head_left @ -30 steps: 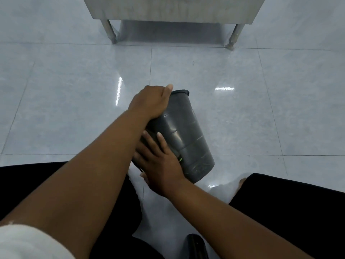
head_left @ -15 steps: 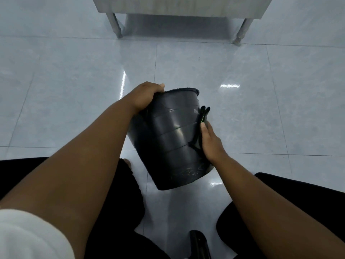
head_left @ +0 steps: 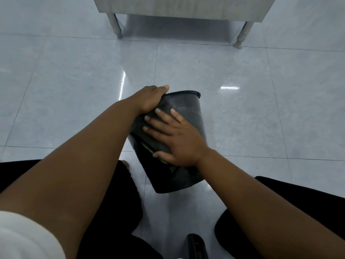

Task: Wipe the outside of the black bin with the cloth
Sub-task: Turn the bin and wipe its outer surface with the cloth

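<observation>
Head view. Round, tapered black plastic bin (head_left: 188, 111) tilted, mouth pointing away, base lifted toward the lap, held above the glossy pale grey tiled floor (head_left: 74, 90) between two black-clad knees. Left hand (head_left: 152, 99) curled tight over the rim at the near left side, thumb on top, bearing the weight. Right hand (head_left: 179, 141) laid flat on the upper wall, fingers (head_left: 158, 118) spread, palm pressing a dark cloth with a thin green edge (head_left: 149, 147) onto the plastic; cloth barely distinguishable from the bin wall, extent hard to tell.

Risks, as judged from here: grip at one rim point only, so a firm downward wipe could roll the bin out of the left hand and drop it onto the hard tile. Smooth plastic under a flat palm, cloth likely to bunch or slide out. Underside and far wall hidden, easy to miss without turning. Steel table legs (head_left: 116, 27) well apart, no obstacle.
</observation>
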A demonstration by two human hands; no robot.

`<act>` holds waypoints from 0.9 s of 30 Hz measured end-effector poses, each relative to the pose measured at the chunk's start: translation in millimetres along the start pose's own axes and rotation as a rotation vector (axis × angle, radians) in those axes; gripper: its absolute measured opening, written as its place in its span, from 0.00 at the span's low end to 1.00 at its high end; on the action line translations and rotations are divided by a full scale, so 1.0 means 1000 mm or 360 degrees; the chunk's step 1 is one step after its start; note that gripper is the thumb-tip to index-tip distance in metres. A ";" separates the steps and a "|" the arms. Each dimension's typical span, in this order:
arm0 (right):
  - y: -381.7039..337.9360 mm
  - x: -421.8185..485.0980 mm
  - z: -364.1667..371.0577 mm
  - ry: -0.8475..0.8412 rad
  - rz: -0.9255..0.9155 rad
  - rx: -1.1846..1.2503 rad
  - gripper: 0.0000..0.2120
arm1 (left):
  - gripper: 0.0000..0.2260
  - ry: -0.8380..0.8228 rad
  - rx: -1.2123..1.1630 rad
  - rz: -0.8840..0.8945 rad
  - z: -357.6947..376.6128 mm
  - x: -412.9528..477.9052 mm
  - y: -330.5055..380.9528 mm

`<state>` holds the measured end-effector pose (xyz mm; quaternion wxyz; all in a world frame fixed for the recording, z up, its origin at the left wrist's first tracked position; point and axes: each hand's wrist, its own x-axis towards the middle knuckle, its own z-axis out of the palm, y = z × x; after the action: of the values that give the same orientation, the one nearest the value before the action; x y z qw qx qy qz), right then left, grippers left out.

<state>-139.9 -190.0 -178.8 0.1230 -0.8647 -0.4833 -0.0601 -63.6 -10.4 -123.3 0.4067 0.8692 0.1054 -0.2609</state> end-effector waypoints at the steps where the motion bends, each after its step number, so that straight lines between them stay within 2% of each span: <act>1: 0.005 -0.002 0.001 0.0080 0.0169 0.0096 0.34 | 0.26 0.0022 0.0028 0.0018 0.000 0.002 0.000; 4: 0.023 -0.012 0.007 0.0205 0.0731 0.0475 0.38 | 0.26 -0.0028 -0.0078 -0.0025 -0.002 0.000 -0.001; 6: 0.037 -0.014 0.005 0.0223 0.1084 0.0857 0.36 | 0.26 -0.0091 -0.0251 -0.0072 -0.003 -0.005 0.001; 7: 0.044 -0.013 0.001 0.0220 0.1354 0.1093 0.34 | 0.26 -0.0124 -0.0315 -0.0085 -0.003 -0.007 0.003; 9: 0.053 -0.013 -0.006 0.0062 0.2014 0.1545 0.31 | 0.27 -0.0175 -0.0379 -0.0085 -0.001 -0.008 0.007; 10: 0.053 -0.012 -0.010 -0.0038 0.2202 0.1632 0.31 | 0.27 -0.0186 -0.0402 -0.0085 0.000 -0.009 0.008; 11: 0.050 -0.008 -0.013 -0.0069 0.2228 0.1573 0.31 | 0.27 -0.0194 -0.0431 -0.0091 0.000 -0.007 0.008; 14: 0.024 0.012 -0.016 0.0144 0.1731 0.0974 0.36 | 0.28 -0.0236 -0.0528 -0.0132 -0.002 -0.008 0.011; 17: -0.014 0.024 -0.007 -0.0004 0.1267 0.0315 0.38 | 0.32 -0.0292 -0.0574 -0.0181 -0.007 -0.008 0.008; 20: -0.029 0.021 -0.007 -0.0075 0.0844 0.0081 0.34 | 0.33 -0.0292 -0.0510 -0.0224 -0.012 -0.006 0.006; 23: -0.042 0.014 0.003 -0.0198 0.0193 -0.0076 0.29 | 0.25 -0.0352 -0.0433 -0.0240 -0.007 -0.007 0.016; 25: -0.055 0.006 0.012 -0.0321 -0.0189 -0.0190 0.27 | 0.22 -0.0314 -0.0261 -0.0152 -0.004 -0.008 0.021; 27: -0.063 -0.011 0.014 -0.0334 -0.0290 -0.0223 0.27 | 0.23 -0.0272 -0.0104 -0.0051 -0.002 -0.007 0.019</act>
<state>-199.9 -163.4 -185.0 0.0051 -0.8252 -0.5646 -0.0138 -61.4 -20.5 -106.2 0.4382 0.8282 0.0926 -0.3368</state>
